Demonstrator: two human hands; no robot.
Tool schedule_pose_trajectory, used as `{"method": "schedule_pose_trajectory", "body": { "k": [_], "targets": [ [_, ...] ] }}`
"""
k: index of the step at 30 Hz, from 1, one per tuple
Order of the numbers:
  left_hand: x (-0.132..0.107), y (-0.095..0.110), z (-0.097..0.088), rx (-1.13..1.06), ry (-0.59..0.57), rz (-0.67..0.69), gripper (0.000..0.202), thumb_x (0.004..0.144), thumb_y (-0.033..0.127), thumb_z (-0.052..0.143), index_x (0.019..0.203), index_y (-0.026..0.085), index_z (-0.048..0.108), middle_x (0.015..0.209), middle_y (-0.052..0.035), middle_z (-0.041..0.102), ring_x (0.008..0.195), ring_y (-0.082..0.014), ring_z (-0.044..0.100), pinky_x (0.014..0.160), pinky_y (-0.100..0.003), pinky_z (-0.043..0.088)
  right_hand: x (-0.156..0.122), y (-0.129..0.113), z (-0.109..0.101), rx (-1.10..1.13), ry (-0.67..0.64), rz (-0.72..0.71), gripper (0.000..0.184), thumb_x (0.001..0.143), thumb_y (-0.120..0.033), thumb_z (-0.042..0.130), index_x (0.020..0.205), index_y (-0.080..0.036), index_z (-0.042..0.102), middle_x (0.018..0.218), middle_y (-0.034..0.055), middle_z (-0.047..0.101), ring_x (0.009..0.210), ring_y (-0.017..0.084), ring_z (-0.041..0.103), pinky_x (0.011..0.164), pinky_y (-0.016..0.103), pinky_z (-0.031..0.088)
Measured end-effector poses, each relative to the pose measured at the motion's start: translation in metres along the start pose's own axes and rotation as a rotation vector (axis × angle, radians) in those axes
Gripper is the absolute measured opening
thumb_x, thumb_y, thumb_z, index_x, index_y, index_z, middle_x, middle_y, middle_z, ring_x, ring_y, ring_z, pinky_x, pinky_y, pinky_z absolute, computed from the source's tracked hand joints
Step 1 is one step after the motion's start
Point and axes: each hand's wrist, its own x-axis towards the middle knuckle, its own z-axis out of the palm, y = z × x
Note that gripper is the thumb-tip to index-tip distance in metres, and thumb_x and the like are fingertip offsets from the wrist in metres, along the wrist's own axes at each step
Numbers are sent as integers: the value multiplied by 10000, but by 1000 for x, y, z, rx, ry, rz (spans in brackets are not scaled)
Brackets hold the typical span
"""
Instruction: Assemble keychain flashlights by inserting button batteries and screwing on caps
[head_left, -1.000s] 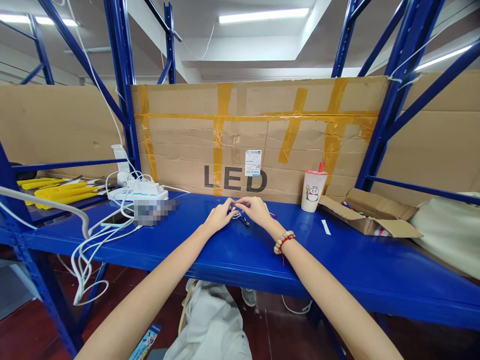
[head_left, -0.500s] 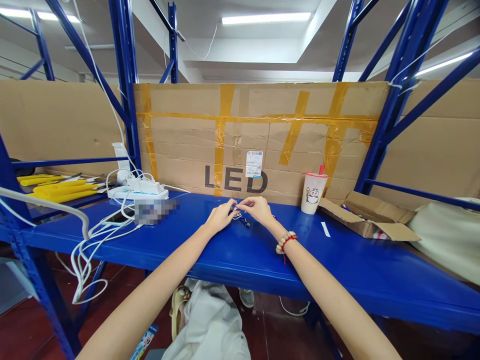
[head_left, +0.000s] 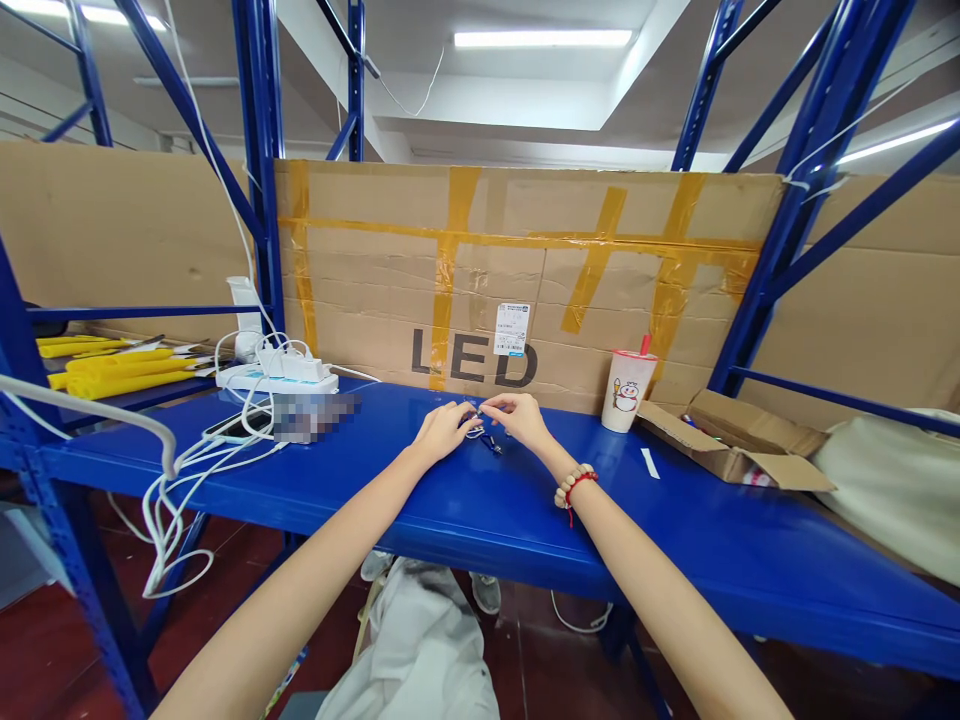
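Observation:
Over the blue shelf top, both hands meet at a small silver-and-dark-blue piece that looks like a loop with a short dangling end; its exact kind is too small to tell. My left hand rests low on the surface, its fingers closed at the upper left of the piece. From the other side, my right hand pinches with thumb and forefinger at the top of the piece, close to the left fingertips. What lies between the fingertips is mostly hidden.
A white cup with a red straw stands right of my hands. Beside it are a white strip and an open cardboard box. White cables and a power strip are at left, near yellow-handled tools.
The view has shifted slightly. My right fingers have lowered a little and drawn slightly away from the left fingertips. The left hand stays nearly in place.

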Motion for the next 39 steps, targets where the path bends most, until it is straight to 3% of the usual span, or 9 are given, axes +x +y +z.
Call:
{"method": "schedule_pose_trajectory", "body": {
  "k": [8, 16, 25, 34, 39],
  "targets": [
    [-1, 4, -2, 38, -5, 54, 191, 917, 314, 405, 963, 207, 556, 887, -38, 669, 890, -206, 601, 808, -305, 408, 2, 3, -1, 60, -36, 32, 264, 703, -388, 653, 799, -157, 737, 668, 54, 685, 589, 144, 606, 422, 186, 397],
    [-3, 3, 1, 87, -22, 185, 217, 950, 242, 302, 977, 193, 511, 997, -50, 658, 912, -200, 587, 811, -311, 377, -2, -1, -15, 270, -245, 307, 307, 637, -415, 724, 834, -180, 746, 754, 43, 685, 634, 94, 561, 433, 141, 351],
    [-2, -2, 4, 49, 13, 278, 195, 939, 232, 342, 970, 192, 530, 985, -37, 672, 904, -181, 605, 811, -296, 356, -6, -6, -20, 264, -315, 395, 310, 627, -422, 744, 834, -192, 748, 760, 29, 674, 631, 71, 538, 450, 139, 341],
    [0, -6, 11, 86, -29, 216, 190, 932, 227, 353, 985, 187, 531, 942, -47, 692, 855, -207, 629, 791, -313, 371, -7, -10, -11, 283, -269, 488, 278, 615, -378, 768, 806, -178, 747, 760, 20, 669, 604, 55, 537, 463, 125, 363],
    [1, -4, 9, 20, -52, 154, 222, 939, 210, 329, 1006, 193, 540, 947, -35, 691, 876, -209, 633, 794, -318, 368, -4, -4, -8, 309, -238, 410, 314, 591, -386, 780, 803, -158, 741, 740, 25, 663, 532, 40, 494, 421, 126, 342]
  ]
}}
